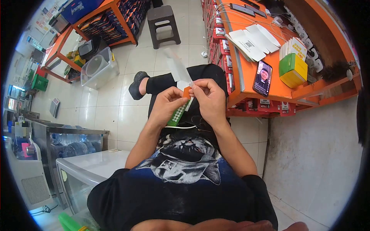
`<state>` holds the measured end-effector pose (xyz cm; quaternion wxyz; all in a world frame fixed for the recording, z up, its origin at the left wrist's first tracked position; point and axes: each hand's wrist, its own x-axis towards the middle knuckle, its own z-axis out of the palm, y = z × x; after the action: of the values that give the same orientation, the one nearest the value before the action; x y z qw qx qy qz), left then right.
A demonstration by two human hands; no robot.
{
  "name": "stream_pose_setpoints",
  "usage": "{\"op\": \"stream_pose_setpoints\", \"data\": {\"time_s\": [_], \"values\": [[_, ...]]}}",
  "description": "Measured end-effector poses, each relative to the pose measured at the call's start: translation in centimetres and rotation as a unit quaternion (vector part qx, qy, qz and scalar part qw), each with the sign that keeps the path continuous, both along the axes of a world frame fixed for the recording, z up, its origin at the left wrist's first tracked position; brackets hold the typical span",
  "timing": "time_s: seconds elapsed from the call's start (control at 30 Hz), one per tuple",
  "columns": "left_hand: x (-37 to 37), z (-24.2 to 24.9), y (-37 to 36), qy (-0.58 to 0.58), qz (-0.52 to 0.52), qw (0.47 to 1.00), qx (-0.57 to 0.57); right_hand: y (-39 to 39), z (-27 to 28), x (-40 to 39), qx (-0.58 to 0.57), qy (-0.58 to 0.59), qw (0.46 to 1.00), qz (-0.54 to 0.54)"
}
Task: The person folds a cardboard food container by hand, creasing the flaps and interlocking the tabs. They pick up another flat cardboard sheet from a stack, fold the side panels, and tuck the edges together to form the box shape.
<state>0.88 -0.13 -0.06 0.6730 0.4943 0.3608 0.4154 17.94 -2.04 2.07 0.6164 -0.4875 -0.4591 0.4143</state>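
My left hand and my right hand meet above my lap, fingers pinched closed on a small orange piece between them. A green piece with white shapes shows just below, beside my left hand, its upper end hidden by the fingers. From the fingertips of my right hand a translucent whitish strip sticks up and away from me, its far end blurred. A white cord lies across my lap under the hands.
To the right, an orange table carries a phone, a green and yellow box and flattened white cartons. A dark stool stands ahead. A clear plastic bin sits on the floor at left, near a white cabinet.
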Motion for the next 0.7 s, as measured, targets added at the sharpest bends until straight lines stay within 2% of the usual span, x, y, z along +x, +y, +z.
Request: {"op": "stream_pose_setpoints", "data": {"time_s": [0.13,0.2,0.27,0.37,0.43,0.57,0.63,0.7], "values": [[-0.2,0.5,0.4,-0.025,0.046,0.999,-0.014,-0.8,1.1,0.6,0.033,-0.106,0.994,0.018],[-0.7,-0.1,0.9,-0.033,0.035,0.998,-0.037,-0.9,0.8,0.5,0.041,-0.122,0.991,0.027],[-0.4,0.6,0.7,-0.019,0.011,1.000,-0.002,-0.7,0.4,0.2,0.050,-0.139,0.988,0.037],[-0.3,0.5,0.7,-0.012,0.029,0.999,-0.014,-0.4,0.0,0.0,0.060,-0.153,0.986,0.026],[-0.4,0.1,0.8,-0.024,0.032,0.999,-0.016,-0.4,-0.1,0.2,0.092,-0.238,0.967,0.011],[-0.7,0.0,1.0,-0.043,0.013,0.998,-0.035,-0.4,0.0,-0.1,0.094,-0.237,0.967,-0.001],[-0.8,0.1,1.1,-0.046,0.010,0.999,-0.020,-0.4,0.1,-0.6,0.093,-0.168,0.981,-0.001],[-1.0,0.2,1.3,-0.049,0.006,0.999,-0.004,-0.3,0.4,-0.8,0.091,-0.146,0.985,0.008]]}}
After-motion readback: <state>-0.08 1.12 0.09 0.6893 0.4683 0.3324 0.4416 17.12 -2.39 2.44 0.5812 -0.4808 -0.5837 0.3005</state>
